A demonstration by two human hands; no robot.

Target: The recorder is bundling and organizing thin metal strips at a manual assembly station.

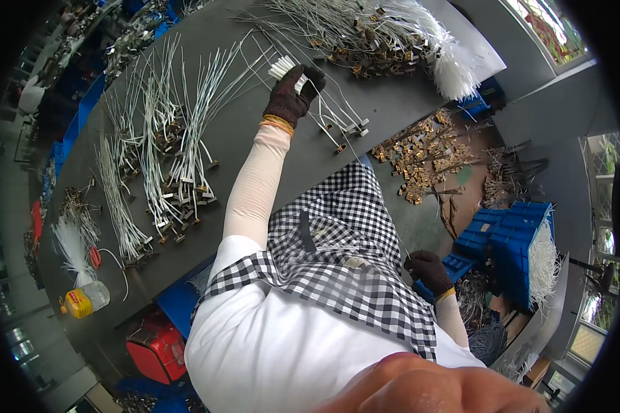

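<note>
**Left hand grips a wire bundle over the tabletop**

The left hand (pixel 293 96), in a dark glove, is stretched out over the grey tabletop (pixel 393 96). Its fingers (pixel 311 74) are curled tight around a bundle of white wires (pixel 282 67).

- Bundle: the cut white ends stick out just past the fingers, up and to the left. The long strands trail out the other side, down and to the right, and end in small metal clips (pixel 355 127) lying on the tabletop. The long axis runs on that diagonal, with the clip ends pointing towards the person.
- Right hand (pixel 427 270): also gloved, low beside the checked apron (pixel 337 234). Fingers look loosely curled; whether they pinch anything cannot be told.
- Left of the gripping fingers: rows of similar wires (pixel 172 158) laid out in fans.
- Beyond the fingers: a tangled heap of wires (pixel 365 34).
- Right of the fingers and lower: a pile of brass pieces (pixel 427 158).
- Close to the right hand: blue crates (pixel 510 241).

Judgement on handling: the grip likely works best kept near the cut ends, with the strands parallel and the ends level. The clips should trail free so they do not snag on one another.
</note>
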